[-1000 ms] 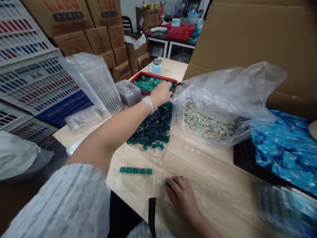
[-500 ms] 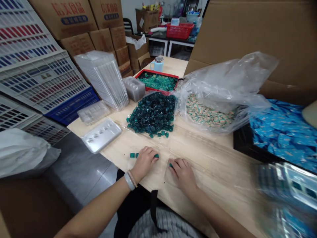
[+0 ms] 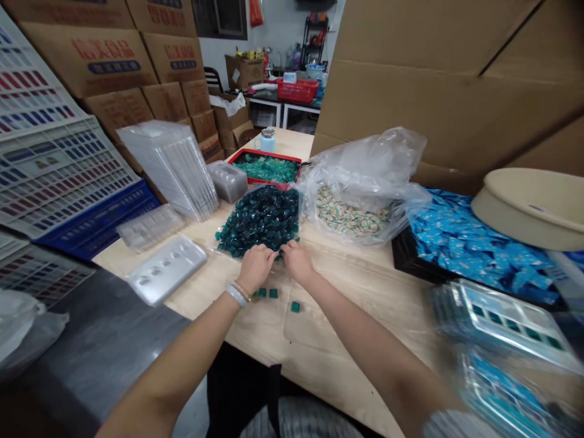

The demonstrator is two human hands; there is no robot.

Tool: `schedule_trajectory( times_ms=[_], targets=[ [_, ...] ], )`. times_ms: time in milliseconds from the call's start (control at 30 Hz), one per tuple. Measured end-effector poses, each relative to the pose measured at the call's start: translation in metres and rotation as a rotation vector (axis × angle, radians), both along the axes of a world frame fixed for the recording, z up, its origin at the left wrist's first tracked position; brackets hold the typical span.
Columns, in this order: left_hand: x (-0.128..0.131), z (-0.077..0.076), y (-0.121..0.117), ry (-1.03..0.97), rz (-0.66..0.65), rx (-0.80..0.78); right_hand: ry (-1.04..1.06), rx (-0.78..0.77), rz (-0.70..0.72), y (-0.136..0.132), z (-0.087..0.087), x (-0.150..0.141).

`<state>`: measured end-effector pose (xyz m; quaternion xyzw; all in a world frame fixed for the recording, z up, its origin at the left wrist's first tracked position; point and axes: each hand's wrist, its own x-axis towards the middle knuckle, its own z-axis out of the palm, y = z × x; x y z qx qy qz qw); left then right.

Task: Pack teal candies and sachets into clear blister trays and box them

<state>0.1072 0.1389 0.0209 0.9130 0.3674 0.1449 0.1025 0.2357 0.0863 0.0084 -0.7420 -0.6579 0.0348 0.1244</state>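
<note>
A heap of glossy dark green cubes (image 3: 263, 213) lies on clear plastic film on the wooden table. My left hand (image 3: 256, 266) is at the heap's front edge, its bent fingers closed at the tips on a green cube, mostly hidden. Close beside it, my right hand (image 3: 297, 261) has its fingertips pinched together at the same edge; what they hold is hidden. Nearer to me, a few loose cubes (image 3: 273, 293) sit in a short row below my left wrist. A single green cube (image 3: 295, 307) rests apart, under my right forearm, on a clear flat sheet.
Clear trays (image 3: 166, 267) and a tall stack of clear plastic packs (image 3: 171, 167) stand left. Behind the heap is a red-rimmed tray (image 3: 269, 167). To the right are a bag of small patterned pieces (image 3: 353, 213), blue packets (image 3: 479, 249) and filled trays (image 3: 511, 325).
Both hands have moved forward from the loose cubes to the heap's front edge and come close together. Cubes they were touching now lie on the table. The camera view has shifted.
</note>
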Motion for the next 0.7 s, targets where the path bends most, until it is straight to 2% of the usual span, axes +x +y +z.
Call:
schedule_trajectory(
  times_ms=[100, 233, 333, 400, 500, 567, 633, 700],
  targets=[
    [0.010, -0.003, 0.003, 0.135, -0.058, 0.038, -0.042, -0.043, 0.013, 0.012, -0.004, 0.003],
    [0.015, -0.007, 0.007, 0.232, -0.097, 0.094, -0.080, -0.048, -0.021, 0.004, -0.005, 0.008],
    [0.018, -0.006, 0.017, 0.241, -0.124, 0.072, -0.021, 0.027, -0.072, -0.003, 0.001, 0.016],
    [0.020, -0.003, 0.021, 0.164, -0.070, 0.030, 0.072, 0.104, -0.120, -0.010, 0.007, 0.022],
    [0.026, 0.003, 0.018, -0.025, 0.154, -0.237, 0.225, 0.178, -0.208, -0.026, 0.017, 0.028],
    [0.033, 0.011, 0.006, -0.218, 0.249, -0.563, 0.311, 0.215, -0.242, -0.038, 0.021, 0.030],
    [0.039, 0.021, -0.010, -0.402, 0.263, -0.939, 0.378, 0.256, -0.249, -0.053, 0.022, 0.032],
    [0.042, 0.031, -0.029, -0.504, 0.294, -1.248, 0.452, 0.283, -0.259, -0.071, 0.018, 0.037]
  ],
)
